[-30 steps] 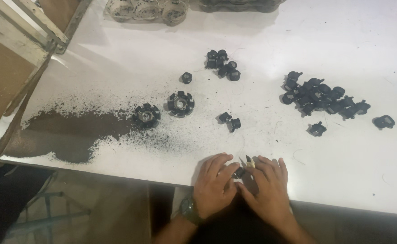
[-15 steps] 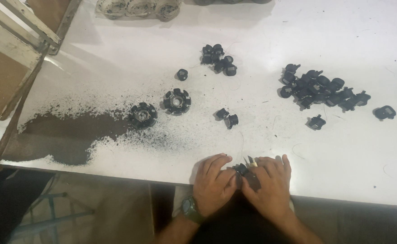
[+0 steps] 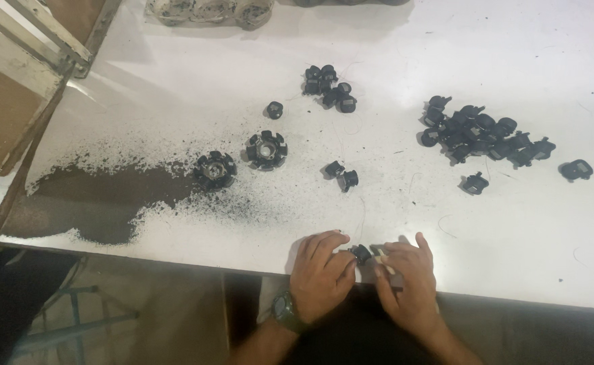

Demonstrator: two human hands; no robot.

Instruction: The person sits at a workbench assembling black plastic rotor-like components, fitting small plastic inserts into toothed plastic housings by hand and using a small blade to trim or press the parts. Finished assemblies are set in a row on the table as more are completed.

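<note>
Small black part (image 3: 360,253): lying at the near edge of the white table (image 3: 175,88), pinched between the two hands so that both sets of fingertips can be working on it at once.

Left hand (image 3: 322,274): resting palm-down on the table edge, fingers curling inward and grasping the part from its left side; a dark wristwatch (image 3: 285,309) is showing on the wrist.

Right hand (image 3: 405,280): lying palm-down opposite, thumb and forefinger closing on a thin pale stick-like tool (image 3: 383,259) that is pointing toward the part; the other fingers are spreading loosely on the surface.

Heap of like black parts (image 3: 479,132): sitting well apart to the right, within reach, apparently as stock.

Smaller cluster (image 3: 329,86): lying farther back, centre.

Pair of parts (image 3: 341,174): lying between the hands and the cluster.

Two round ring-shaped assemblies (image 3: 266,149), (image 3: 215,169): standing side by side left of centre.

Dark powder or grit (image 3: 94,199): spreading across the left of the table, thinning toward the hands.
</note>
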